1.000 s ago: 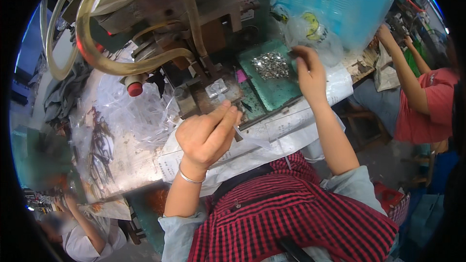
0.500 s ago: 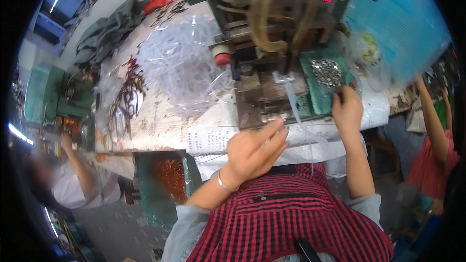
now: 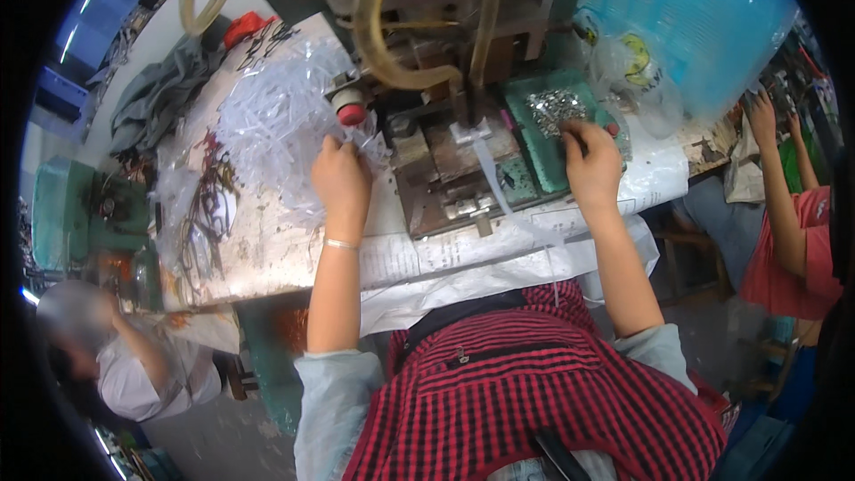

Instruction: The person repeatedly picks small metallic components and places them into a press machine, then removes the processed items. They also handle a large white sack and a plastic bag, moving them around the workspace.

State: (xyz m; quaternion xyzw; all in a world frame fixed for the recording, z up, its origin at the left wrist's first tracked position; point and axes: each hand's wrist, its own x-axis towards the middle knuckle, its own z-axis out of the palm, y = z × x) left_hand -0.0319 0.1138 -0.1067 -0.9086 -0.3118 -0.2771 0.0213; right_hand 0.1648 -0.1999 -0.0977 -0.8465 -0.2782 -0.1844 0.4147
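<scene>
My left hand (image 3: 342, 180) reaches to the near right edge of a heap of clear plastic strips (image 3: 267, 111). Its fingers are curled together at the strips, and whatever they grip is hidden. Over at the green tray (image 3: 548, 169), my right hand (image 3: 593, 165) has its fingertips pinched at the near side of a pile of small shiny metal pieces (image 3: 554, 107); I cannot make out what is between them. Between the hands, a translucent strip (image 3: 492, 176) runs from a small whitish piece (image 3: 469, 133) on the machine bed (image 3: 445, 160) toward the table's front edge.
The green press machine (image 3: 517, 0) carries a thick yellowish hose (image 3: 365, 18) and a red push button (image 3: 351, 114). Dark cords (image 3: 209, 183) lie left of the heap. A blue plastic crate (image 3: 704, 27) stands back right. Other people work on both sides.
My left hand has moved from in front of the machine up and left to the strip heap, and its fingers have closed. My right hand has shifted further into the tray, to the metal pieces.
</scene>
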